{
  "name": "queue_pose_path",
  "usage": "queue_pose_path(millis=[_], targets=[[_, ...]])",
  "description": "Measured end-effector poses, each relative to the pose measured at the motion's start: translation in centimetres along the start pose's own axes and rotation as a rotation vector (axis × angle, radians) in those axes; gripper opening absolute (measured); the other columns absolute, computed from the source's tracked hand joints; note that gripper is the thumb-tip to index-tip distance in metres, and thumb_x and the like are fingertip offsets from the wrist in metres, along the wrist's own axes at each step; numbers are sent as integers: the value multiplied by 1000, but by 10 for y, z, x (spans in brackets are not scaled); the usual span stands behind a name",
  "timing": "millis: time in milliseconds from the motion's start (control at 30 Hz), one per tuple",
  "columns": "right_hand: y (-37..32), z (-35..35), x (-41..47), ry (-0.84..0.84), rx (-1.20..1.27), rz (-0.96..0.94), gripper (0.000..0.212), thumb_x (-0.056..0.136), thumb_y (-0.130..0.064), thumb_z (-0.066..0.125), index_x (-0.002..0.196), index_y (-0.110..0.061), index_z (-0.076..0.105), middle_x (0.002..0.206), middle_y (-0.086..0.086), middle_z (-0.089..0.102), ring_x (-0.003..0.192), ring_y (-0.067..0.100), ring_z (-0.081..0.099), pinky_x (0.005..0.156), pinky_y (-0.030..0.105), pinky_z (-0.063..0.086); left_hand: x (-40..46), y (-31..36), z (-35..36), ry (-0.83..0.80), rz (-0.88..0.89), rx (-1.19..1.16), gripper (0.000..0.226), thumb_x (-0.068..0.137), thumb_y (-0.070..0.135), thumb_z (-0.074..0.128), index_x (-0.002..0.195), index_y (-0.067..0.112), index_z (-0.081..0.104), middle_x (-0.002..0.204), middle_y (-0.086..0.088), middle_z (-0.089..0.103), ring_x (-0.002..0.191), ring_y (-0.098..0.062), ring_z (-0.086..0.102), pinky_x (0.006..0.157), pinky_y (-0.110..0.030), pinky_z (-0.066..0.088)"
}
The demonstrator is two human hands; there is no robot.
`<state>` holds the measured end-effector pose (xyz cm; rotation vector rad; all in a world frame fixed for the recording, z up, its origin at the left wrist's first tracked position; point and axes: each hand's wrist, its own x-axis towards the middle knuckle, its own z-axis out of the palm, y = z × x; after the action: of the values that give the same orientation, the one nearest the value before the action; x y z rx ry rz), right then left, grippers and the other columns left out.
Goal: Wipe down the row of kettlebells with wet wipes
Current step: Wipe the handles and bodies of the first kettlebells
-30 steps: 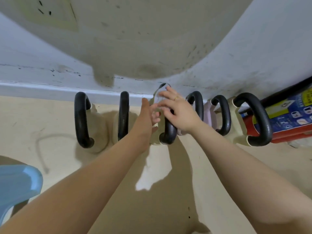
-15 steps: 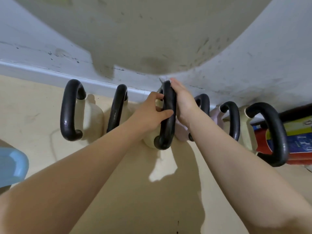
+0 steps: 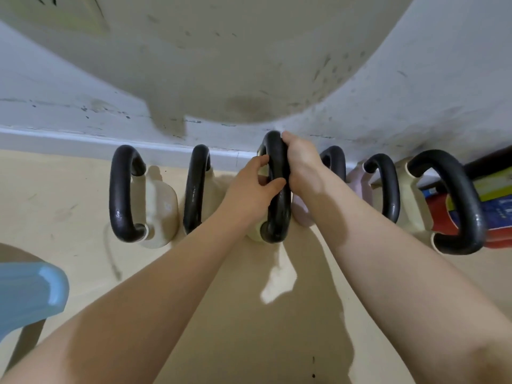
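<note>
Several kettlebells with black handles stand in a row along the wall's base. My left hand (image 3: 249,192) is closed around the handle of the middle kettlebell (image 3: 277,217), thumb across its front. My right hand (image 3: 302,162) presses against the right side and top of the same handle. The wet wipe is hidden under that palm. To the left are two cream kettlebells (image 3: 124,192) (image 3: 196,187). Off to the right sit a pink kettlebell (image 3: 357,181) and a big cream kettlebell (image 3: 448,200).
A large pale rounded basin (image 3: 221,51) hangs overhead close to the wall. A blue plastic stool (image 3: 33,289) stands at the lower left. A red, blue and yellow box (image 3: 496,214) lies behind the rightmost kettlebell. The floor is beige.
A second ago my right fingers held the white wipe on top of the handle. That hand has slid onto the handle's right side, covering the wipe, and my left hand has closed on the handle.
</note>
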<state>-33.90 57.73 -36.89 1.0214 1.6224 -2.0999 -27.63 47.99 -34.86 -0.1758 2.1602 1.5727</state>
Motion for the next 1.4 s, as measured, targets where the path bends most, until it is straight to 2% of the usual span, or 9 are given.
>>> queue_pose_path(millis=[267,367,467,633,867,1033,1133,1267,1400], targets=[[18,-13,-15,23,-301,-370,39,98,-16,33,134,-8,45,118,21,60,105,27,59,86,26,51,-4,0,1,-6,49,95,52,94,27,46,143,24,28,130,-2,56,116,-16,53,84,-17,32],[12,-19,-3,16,-993,-811,39,96,-12,33,130,-11,51,144,7,43,132,19,39,108,26,30,-2,-2,-2,-24,86,109,45,95,26,45,139,22,35,123,-4,60,103,-13,54,70,-18,37],[-1,-18,-9,-43,-1509,-1092,50,83,-29,25,106,-9,64,130,5,54,119,23,49,84,33,46,-4,-11,-10,-109,117,136,42,97,27,38,139,24,33,127,-3,56,110,-14,53,71,-15,39],[-26,9,10,-274,-1962,-819,43,81,-32,35,86,-4,67,112,10,60,111,28,51,88,40,47,-6,-33,-30,13,160,143,48,95,11,35,142,19,27,144,-2,37,114,-8,41,87,-12,25],[-33,7,2,-441,-2093,-762,54,87,-37,25,96,-7,68,114,12,63,119,26,44,102,37,36,0,-49,-16,-55,149,252,45,91,3,35,137,9,33,134,-8,42,112,-25,48,88,-27,37],[-43,20,23,-417,-1929,-556,39,93,-42,39,95,-18,70,114,10,64,109,28,53,96,42,42,-2,-61,-11,-216,99,-23,48,96,8,32,141,24,29,121,10,43,110,-10,46,76,-2,33],[-36,-4,-3,-442,-1768,-814,51,89,-44,34,88,-4,67,97,15,67,99,33,57,95,42,42,-6,-64,-10,-226,60,-214,45,96,6,33,138,24,36,114,9,50,110,-8,48,89,-13,32],[4,-47,-50,-575,-1816,-1135,44,92,-34,36,113,-6,63,119,9,65,125,28,49,112,32,20,-1,-61,-9,-108,-100,-529,21,94,25,39,103,31,56,91,10,59,86,-9,52,82,-27,36],[8,-53,-47,-585,-1822,-1141,55,97,-40,21,114,-7,62,120,8,65,124,27,50,111,40,28,-1,-60,-11,-13,-126,-584,24,96,42,35,93,31,57,96,8,57,88,-11,53,76,-24,42]])
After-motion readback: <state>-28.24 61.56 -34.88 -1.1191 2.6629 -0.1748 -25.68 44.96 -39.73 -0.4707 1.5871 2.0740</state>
